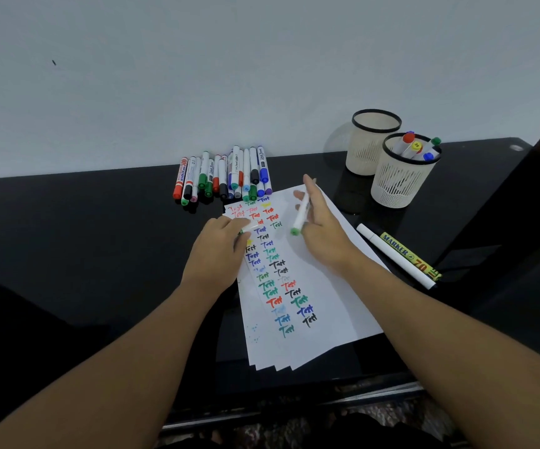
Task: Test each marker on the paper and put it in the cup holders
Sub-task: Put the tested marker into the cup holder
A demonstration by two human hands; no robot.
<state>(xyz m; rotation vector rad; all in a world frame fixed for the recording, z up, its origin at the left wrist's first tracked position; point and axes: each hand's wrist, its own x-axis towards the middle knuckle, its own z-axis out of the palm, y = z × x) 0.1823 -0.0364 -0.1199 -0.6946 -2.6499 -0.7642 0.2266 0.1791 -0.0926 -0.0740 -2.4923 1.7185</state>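
Right hand (322, 222) grips green marker (301, 215); left hand (221, 244) pinches what looks like its cap (246, 229). Testing step; next: write on paper (327, 286), frame centre.

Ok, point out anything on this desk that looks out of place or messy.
Two markers lie loose on the desk right of the paper, apart from both the marker pile and the cup holders. Small teal ink specks dot the paper's lower left. The rear cup holder looks empty.

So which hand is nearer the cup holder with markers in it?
Right. The right hand, holding a green marker, is over the paper just left of that cup holder; the left hand is farther left.
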